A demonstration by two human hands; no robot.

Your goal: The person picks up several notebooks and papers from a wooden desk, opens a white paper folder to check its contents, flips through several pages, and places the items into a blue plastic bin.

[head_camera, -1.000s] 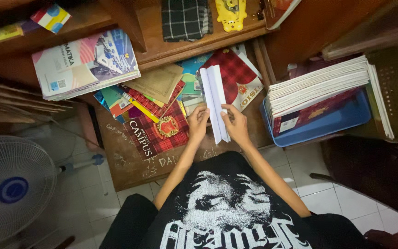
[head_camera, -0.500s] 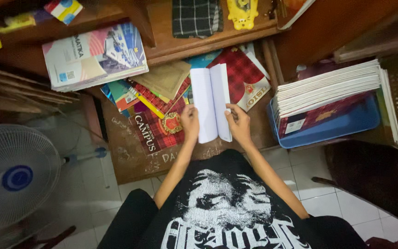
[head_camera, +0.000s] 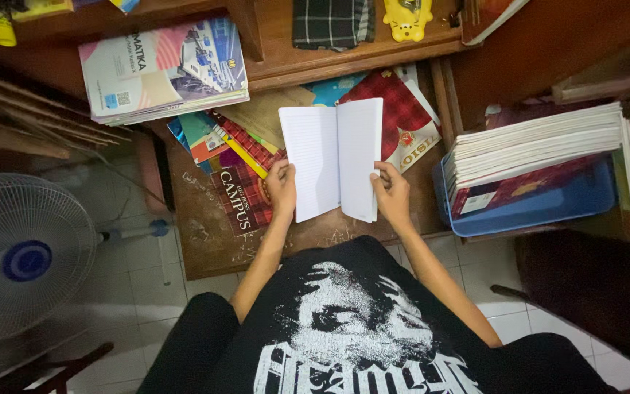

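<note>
I hold a thin lined notebook (head_camera: 333,157) spread wide, its blank ruled pages facing up. My left hand (head_camera: 282,190) grips the lower left edge of the left page. My right hand (head_camera: 391,193) grips the lower right edge of the right page. The notebook hovers over a low wooden desk (head_camera: 205,244) strewn with other notebooks, among them a red tartan one (head_camera: 246,197) just left of my left hand and another red tartan one (head_camera: 402,124) behind the right page.
A blue plastic bin (head_camera: 548,204) packed with notebooks stands at the right. A stack of textbooks (head_camera: 162,73) lies at the upper left. On the shelf behind are a plaid cloth (head_camera: 329,22) and a yellow toy (head_camera: 406,18). A white floor fan (head_camera: 27,255) stands on tiles at left.
The notebook went from nearly shut and edge-on to fully spread, with my hands moving apart to its two outer edges. The view shifted slightly, moving things rightward in the frame.
</note>
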